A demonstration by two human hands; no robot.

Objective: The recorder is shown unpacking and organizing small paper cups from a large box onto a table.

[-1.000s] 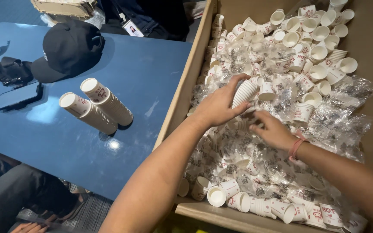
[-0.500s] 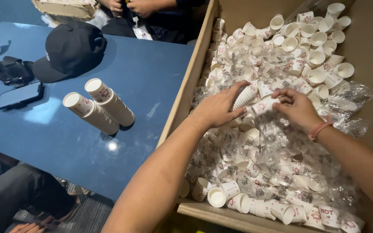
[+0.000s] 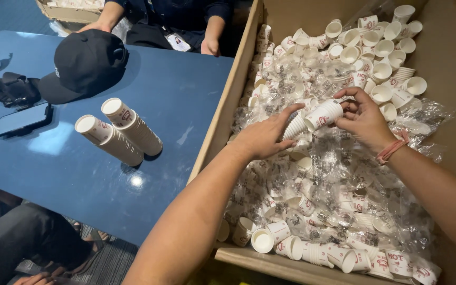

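Gripping stacked cups (image 3: 312, 120), both hands' fingers clamp amid loose cups (image 3: 376, 42) and wrappers (image 3: 339, 174).

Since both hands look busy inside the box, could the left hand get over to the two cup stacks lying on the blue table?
Probably yes: the left hand is just inside the cardboard box wall, and bare table lies between that and the cup stacks.
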